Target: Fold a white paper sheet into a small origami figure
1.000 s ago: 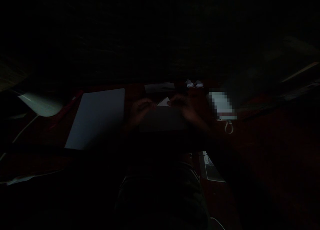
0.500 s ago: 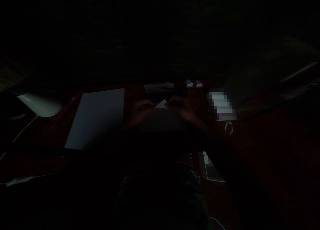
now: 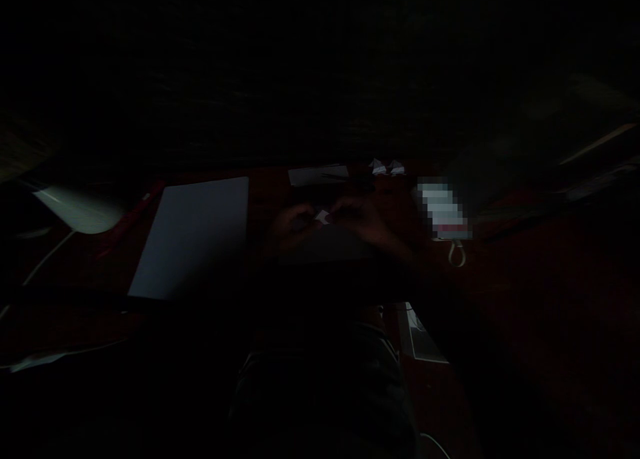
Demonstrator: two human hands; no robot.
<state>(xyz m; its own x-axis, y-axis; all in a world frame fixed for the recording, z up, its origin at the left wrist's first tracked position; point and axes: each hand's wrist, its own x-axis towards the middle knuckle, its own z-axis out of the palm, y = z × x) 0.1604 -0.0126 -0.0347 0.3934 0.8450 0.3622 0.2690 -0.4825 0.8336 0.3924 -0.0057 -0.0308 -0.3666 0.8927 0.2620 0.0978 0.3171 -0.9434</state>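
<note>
In the dim head view, a small piece of folded white paper [image 3: 323,217] shows between my two hands as a little diamond shape. My left hand [image 3: 293,224] is closed, its fingertips pinching the paper's left side. From the other side, my right hand [image 3: 363,218] grips the same paper with closed fingers. Both hands are above a dark flat sheet or pad [image 3: 325,244], hard to make out in the low light. Part of the paper is hidden behind the fingers.
A large pale sheet or board [image 3: 200,232] lies on the left. Behind my hands are a white paper strip [image 3: 313,175] and two folded paper shapes [image 3: 379,167]. A blurred-out bright phone-like device [image 3: 445,209] with a loop lies right. A white lamp-like object [image 3: 83,209] is far left.
The paper has gone from a wider white triangle to a small diamond between the fingers. My hands have drawn slightly closer together. The surroundings look unchanged.
</note>
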